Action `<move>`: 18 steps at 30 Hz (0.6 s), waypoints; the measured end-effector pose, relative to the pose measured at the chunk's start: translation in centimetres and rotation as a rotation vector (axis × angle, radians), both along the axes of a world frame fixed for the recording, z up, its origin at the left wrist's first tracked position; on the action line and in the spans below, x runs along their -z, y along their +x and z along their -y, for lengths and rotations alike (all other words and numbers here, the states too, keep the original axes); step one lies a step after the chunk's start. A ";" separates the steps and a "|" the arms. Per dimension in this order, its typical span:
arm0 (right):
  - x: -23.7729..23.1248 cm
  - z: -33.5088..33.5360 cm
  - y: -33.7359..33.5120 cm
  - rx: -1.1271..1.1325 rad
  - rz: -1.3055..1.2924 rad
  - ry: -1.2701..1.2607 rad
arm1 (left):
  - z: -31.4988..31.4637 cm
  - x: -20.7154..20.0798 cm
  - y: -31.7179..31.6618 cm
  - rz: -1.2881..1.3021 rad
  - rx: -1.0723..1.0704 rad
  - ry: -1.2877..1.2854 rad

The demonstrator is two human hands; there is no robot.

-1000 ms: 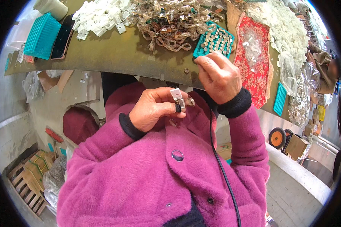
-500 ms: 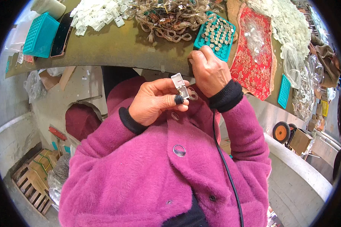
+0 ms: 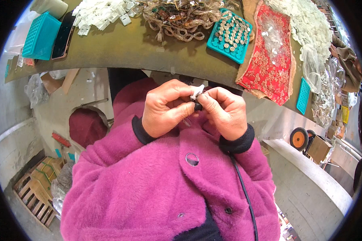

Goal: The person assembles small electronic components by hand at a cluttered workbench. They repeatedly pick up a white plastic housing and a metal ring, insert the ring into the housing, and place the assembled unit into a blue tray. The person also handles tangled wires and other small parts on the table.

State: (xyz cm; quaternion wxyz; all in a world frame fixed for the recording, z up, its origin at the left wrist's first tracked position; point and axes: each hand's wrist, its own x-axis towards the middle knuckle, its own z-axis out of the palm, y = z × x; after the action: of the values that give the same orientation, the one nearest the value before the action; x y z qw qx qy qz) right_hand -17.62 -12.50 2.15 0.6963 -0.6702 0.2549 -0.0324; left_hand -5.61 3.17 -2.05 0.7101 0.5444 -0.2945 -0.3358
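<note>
My left hand (image 3: pixel 163 109) pinches a small white hinged plastic case (image 3: pixel 196 90) between thumb and fingers, in front of my chest. A black wrap (image 3: pixel 198 106) covers the tip of my left thumb. Against the case's right side, my right hand (image 3: pixel 228 112) has thumb and forefinger pressed together; what they hold, if anything, is hidden. Beyond the hands, a teal tray (image 3: pixel 239 56) on the table carries many silver button cells (image 3: pixel 231 35), with several bare round pockets at its near end.
Tangled clear-cord bundles (image 3: pixel 177 24) lie left of the tray, white plastic pieces (image 3: pixel 104 15) farther left. Red patterned cloth (image 3: pixel 265 68) and a heap of whitish pieces (image 3: pixel 309 30) are on the right. Stacked teal trays (image 3: pixel 42 36) and a phone (image 3: pixel 63 38) stand far left. A black cable (image 3: pixel 245 193) hangs over my coat.
My right hand has come from the teal tray's near edge down to the white case. My left hand has turned the case, and its raised lid now shows less upright.
</note>
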 end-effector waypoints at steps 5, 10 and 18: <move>-0.4 1.3 -0.9 0.091 -0.017 0.225 | 0.0 -0.8 0.4 -0.555 0.103 0.108; -1.8 1.5 -1.7 0.119 0.107 0.192 | 0.2 -0.8 0.4 -0.610 0.155 0.074; -1.8 1.3 -1.5 0.002 -0.086 0.124 | 0.4 0.2 -0.1 0.036 0.013 -0.037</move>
State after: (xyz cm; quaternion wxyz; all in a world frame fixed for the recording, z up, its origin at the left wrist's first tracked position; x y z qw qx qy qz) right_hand -19.17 -13.81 3.96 0.7250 -0.6261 0.2867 0.0114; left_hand -5.68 2.82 -2.28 0.7122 0.5353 -0.3170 -0.3251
